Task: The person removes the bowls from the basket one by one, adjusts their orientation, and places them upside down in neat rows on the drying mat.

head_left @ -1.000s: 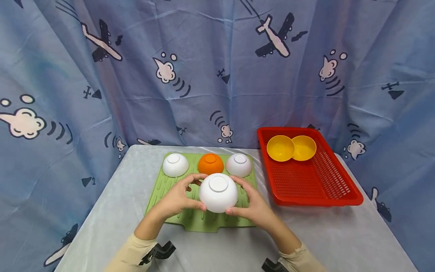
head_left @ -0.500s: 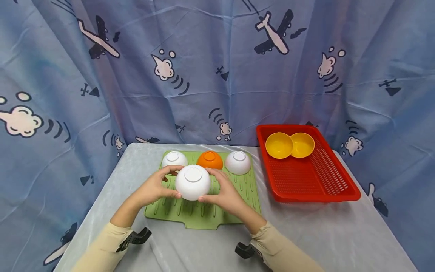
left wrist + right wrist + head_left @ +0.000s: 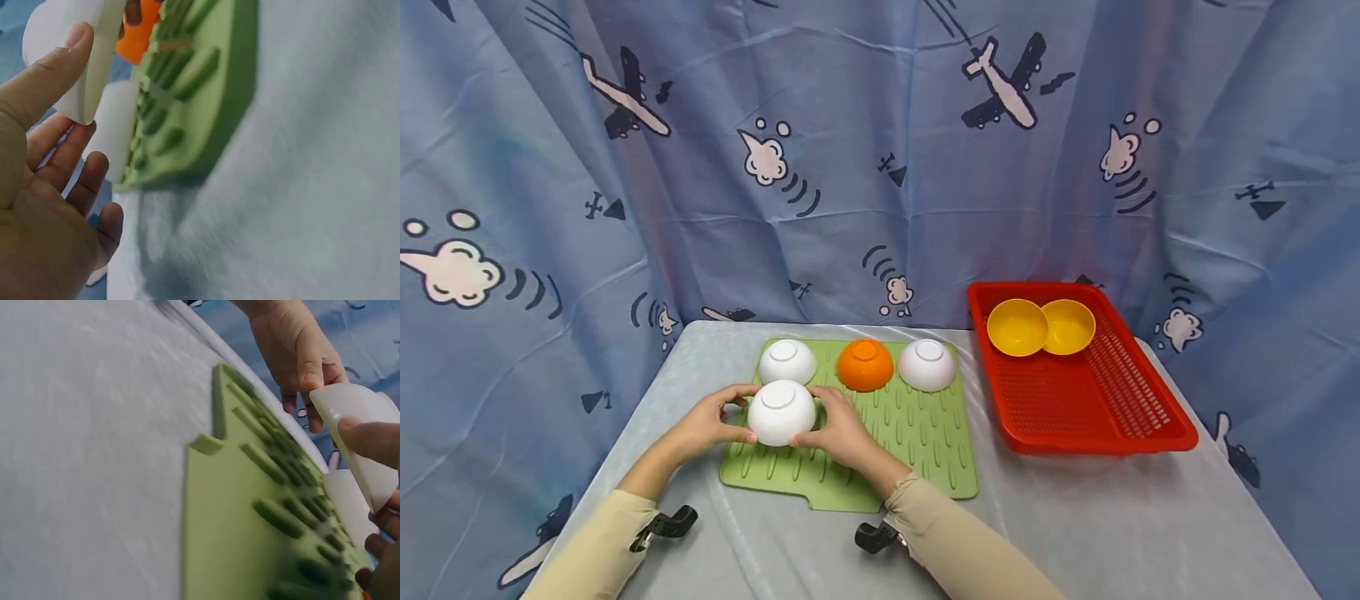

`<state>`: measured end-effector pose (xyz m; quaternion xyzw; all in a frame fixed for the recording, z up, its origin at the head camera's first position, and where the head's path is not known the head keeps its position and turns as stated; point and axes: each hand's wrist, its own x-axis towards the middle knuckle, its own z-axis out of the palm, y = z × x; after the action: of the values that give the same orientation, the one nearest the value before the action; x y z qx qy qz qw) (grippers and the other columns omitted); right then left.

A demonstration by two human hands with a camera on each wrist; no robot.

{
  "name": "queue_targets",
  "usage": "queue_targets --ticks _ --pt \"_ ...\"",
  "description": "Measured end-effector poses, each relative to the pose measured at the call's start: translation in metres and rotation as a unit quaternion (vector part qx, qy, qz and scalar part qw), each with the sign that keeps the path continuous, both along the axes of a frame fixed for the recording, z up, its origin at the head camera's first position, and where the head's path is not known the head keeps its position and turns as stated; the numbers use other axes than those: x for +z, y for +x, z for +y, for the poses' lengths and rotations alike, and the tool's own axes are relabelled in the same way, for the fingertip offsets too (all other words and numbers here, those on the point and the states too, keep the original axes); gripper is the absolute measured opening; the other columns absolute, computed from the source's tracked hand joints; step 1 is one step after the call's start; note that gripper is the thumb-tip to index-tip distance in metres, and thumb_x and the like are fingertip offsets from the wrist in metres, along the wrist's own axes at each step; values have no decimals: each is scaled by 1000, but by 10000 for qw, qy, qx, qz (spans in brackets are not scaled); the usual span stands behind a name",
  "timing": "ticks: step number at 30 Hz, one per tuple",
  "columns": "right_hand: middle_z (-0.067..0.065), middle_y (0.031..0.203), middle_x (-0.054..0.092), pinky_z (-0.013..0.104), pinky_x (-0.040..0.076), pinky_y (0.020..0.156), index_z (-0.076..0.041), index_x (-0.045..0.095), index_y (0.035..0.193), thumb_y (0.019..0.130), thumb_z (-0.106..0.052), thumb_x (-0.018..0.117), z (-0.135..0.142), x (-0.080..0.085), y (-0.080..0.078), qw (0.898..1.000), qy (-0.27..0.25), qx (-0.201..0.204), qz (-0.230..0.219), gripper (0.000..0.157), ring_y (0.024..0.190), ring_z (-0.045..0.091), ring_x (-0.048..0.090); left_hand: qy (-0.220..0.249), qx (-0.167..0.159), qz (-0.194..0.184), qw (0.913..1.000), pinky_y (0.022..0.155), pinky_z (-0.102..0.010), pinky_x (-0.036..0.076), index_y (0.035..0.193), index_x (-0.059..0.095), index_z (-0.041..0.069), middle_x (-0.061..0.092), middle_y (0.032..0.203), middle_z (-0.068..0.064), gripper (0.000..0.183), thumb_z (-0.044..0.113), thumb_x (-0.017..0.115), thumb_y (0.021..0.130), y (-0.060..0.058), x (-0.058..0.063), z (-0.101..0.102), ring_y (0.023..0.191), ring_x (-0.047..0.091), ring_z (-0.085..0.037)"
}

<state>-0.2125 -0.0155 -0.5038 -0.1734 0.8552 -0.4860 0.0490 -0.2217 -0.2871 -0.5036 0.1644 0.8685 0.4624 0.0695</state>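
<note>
My left fingers [image 3: 60, 70] and right fingers [image 3: 375, 440] pinch this white bowl [image 3: 781, 419] over the mat [image 3: 913, 442]; overreaching might clip the mat's far-left bowl [image 3: 788, 365].

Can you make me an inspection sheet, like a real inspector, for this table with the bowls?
Surface: pale table with a green ridged mat on it.
Job's things: held white bowl, bottom up, over the mat's left part; behind it, upside down in a row, far-left white bowl, orange bowl and far-right white bowl.
Clutter: nothing seen beyond the red basket, with two yellow bowls inside.
Hands: left hand and right hand pinch opposite sides of the held white bowl.
Cables: nothing seen.
Surroundings: blue curtain printed with airplanes.
</note>
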Motion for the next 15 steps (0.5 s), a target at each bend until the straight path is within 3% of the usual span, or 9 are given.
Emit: queue_targets --ticks 6,15 --pt "7 145 59 53 30 109 -13 56 145 70 -32 96 -20 -11 2 9964 753 -306 253 87 134 31 50 -128 113 -40 9998 102 -62 41 142 56 3 60 135 -19 77 17 92 75 6 -12 -12 121 53 -38" --pt "4 140 63 52 27 113 -16 59 142 68 -38 96 -31 -21 4 9857 1381 -727 631 85 134 26 48 -293 49 -39 9996 107 -58 39 142 57 3 61 135 -16 80 21 93 73 -1 -20 -15 124 54 -35"
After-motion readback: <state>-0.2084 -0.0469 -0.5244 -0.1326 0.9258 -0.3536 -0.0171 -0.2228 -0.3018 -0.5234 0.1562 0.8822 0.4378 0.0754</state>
